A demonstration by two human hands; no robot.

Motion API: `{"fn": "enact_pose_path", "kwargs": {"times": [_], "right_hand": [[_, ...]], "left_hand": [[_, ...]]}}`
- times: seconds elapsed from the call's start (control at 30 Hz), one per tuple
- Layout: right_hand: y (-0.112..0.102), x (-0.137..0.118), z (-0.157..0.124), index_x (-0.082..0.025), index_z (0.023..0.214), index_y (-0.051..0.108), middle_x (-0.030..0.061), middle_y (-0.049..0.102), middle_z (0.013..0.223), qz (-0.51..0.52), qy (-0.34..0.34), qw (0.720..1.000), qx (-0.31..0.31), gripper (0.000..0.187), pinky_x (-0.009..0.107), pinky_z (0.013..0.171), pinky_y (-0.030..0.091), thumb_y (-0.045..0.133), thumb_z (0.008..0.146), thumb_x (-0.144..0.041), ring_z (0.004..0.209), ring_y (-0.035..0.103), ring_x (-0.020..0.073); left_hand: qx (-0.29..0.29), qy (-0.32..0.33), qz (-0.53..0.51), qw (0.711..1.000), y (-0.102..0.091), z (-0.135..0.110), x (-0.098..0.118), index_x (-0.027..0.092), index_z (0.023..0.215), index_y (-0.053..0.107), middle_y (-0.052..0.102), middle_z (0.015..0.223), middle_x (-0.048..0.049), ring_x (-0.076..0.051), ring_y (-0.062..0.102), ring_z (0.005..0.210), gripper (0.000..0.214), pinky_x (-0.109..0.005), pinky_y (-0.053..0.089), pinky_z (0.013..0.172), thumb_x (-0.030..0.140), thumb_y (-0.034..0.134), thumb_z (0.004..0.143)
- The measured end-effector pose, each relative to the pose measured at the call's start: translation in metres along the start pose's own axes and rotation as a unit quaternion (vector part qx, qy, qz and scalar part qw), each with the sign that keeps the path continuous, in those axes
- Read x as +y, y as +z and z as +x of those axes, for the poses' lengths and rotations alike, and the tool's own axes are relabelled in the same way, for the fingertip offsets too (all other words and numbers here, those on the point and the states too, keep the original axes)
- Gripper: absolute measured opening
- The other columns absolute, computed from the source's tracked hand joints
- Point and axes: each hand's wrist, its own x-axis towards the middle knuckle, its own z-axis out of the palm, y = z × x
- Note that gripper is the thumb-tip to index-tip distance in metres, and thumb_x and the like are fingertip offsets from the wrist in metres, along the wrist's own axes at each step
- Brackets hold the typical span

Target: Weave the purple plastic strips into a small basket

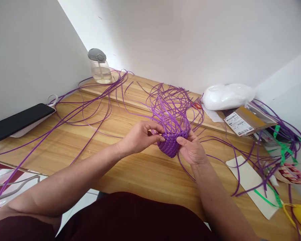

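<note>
A small purple woven basket [171, 146] is held up over the wooden table, its pointed base tilted toward me. Long loose purple strands [169, 103] fan out from its upper edge toward the wall. My right hand [192, 147] grips the basket's right side, thumb on the near face and the other fingers behind it. At the left of the rim, my left hand [142, 136] pinches with thumb and index finger at the weave's edge. A strand seems to be in that pinch, though the fingertips partly hide it.
A bottle with a grey lid [100, 67] stands at the back left, near a phone on a stand [22, 118]. Red-handled scissors [196, 105], a white wrapped bundle [228, 96], a labelled package [240, 121] and cream card [251, 187] lie rightward. Purple strands trail across both sides.
</note>
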Motion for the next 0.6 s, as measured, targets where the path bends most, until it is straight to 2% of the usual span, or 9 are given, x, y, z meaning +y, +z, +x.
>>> {"fn": "enact_pose_path", "kwargs": {"times": [0.23, 0.33, 0.43, 0.5, 0.6], "right_hand": [[-0.002, 0.002, 0.000, -0.027, 0.088, 0.073, -0.0003, 0.076, 0.091, -0.014, -0.002, 1.000, 0.005, 0.033, 0.044, 0.093, 0.053, 0.089, 0.059, -0.027, 0.087, 0.068, 0.0213], [-0.002, 0.004, 0.000, -0.028, 0.088, 0.073, -0.0010, 0.076, 0.092, -0.022, -0.019, 0.999, 0.014, 0.031, 0.043, 0.092, 0.054, 0.088, 0.061, -0.027, 0.087, 0.069, 0.0213], [0.000, 0.004, 0.000, -0.028, 0.087, 0.072, -0.0016, 0.076, 0.092, -0.021, -0.033, 0.999, 0.018, 0.030, 0.042, 0.092, 0.054, 0.088, 0.061, -0.024, 0.088, 0.069, 0.0208], [0.000, 0.004, 0.000, -0.028, 0.087, 0.073, -0.0011, 0.076, 0.092, -0.023, -0.031, 0.999, 0.009, 0.029, 0.043, 0.092, 0.055, 0.087, 0.062, -0.025, 0.087, 0.069, 0.0211], [-0.001, 0.003, -0.001, -0.028, 0.088, 0.072, -0.0002, 0.076, 0.092, -0.032, -0.012, 0.999, -0.003, 0.031, 0.044, 0.093, 0.055, 0.088, 0.061, -0.027, 0.088, 0.070, 0.0220]], "left_hand": [[0.024, 0.043, 0.067, 0.997, 0.001, -0.003, 0.002, 0.015, 0.088, 0.074, 0.073, 0.087, -0.0048, -0.016, 0.067, 0.079, 0.010, -0.025, 0.053, 0.071, 0.019, 0.071, 0.080], [0.028, 0.034, 0.056, 0.997, 0.004, -0.004, 0.002, 0.015, 0.087, 0.075, 0.073, 0.086, -0.0043, -0.016, 0.066, 0.077, 0.015, -0.025, 0.053, 0.071, 0.024, 0.077, 0.076], [0.050, 0.022, 0.052, 0.997, 0.007, -0.004, 0.002, 0.015, 0.083, 0.073, 0.071, 0.080, -0.0027, -0.013, 0.062, 0.067, 0.023, -0.023, 0.049, 0.063, 0.031, 0.084, 0.071], [0.065, 0.026, 0.057, 0.996, 0.009, -0.004, 0.000, 0.015, 0.079, 0.072, 0.069, 0.076, -0.0017, -0.012, 0.059, 0.064, 0.021, -0.022, 0.046, 0.059, 0.032, 0.082, 0.073], [0.063, 0.050, 0.075, 0.994, 0.011, -0.003, -0.001, 0.015, 0.078, 0.070, 0.070, 0.077, -0.0016, -0.013, 0.060, 0.069, 0.016, -0.023, 0.046, 0.063, 0.029, 0.078, 0.077]]}}
